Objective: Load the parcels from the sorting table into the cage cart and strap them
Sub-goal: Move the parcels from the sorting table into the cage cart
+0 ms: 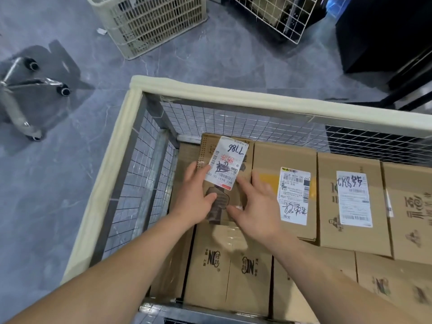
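Left hand (195, 195): fingers straight along the left edge of the parcel (228, 160), thumb on top. Right hand (256, 206): flat on its top, fingers spread. Neither hand grips anything. The parcel lies in the far-left corner of the cage cart (257, 95), just beside 1 labelled box (266, 160). Beige basket (149, 22) and chair base (28, 90) stand on the floor outside. The hands hide the parcel's print. The rightmost boxes are cut off.

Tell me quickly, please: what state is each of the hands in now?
Left hand: open, fingers flat against the T786 parcel.
Right hand: open, resting on the same parcel.
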The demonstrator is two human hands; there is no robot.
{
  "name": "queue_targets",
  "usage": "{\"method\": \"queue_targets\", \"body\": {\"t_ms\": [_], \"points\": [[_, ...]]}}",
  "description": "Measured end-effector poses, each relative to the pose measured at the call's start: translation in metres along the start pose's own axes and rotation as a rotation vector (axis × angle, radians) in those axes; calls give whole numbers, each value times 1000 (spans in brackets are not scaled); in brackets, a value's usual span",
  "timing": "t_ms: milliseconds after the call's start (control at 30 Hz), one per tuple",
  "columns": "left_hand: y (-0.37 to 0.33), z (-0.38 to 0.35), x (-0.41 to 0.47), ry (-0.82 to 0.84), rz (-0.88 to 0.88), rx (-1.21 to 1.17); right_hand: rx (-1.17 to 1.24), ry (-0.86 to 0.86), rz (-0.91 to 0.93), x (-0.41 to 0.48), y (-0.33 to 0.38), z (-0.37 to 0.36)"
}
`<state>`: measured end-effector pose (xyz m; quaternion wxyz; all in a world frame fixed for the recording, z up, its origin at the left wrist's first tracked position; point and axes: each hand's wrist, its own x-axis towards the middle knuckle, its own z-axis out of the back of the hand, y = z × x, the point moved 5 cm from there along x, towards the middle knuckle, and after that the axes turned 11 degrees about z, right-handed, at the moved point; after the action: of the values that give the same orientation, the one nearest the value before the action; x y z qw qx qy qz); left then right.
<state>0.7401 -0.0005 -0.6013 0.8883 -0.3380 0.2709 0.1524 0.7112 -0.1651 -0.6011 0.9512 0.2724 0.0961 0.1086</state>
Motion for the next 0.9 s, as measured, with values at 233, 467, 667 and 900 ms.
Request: {"method": "queue_targets", "body": {"t_ms": [233, 467, 667, 900], "points": [[6, -12, 10, 31, -7, -23, -143, 116, 7, 2, -6, -15], [11, -22, 5, 43, -19, -33, -229, 205, 26, -7, -4, -16], [14, -26, 22, 102, 24, -86, -267, 249, 70, -10, -5, -21], [15, -28, 34, 101, 26, 16, -275, 272, 121, 0, -11, -23]]}}
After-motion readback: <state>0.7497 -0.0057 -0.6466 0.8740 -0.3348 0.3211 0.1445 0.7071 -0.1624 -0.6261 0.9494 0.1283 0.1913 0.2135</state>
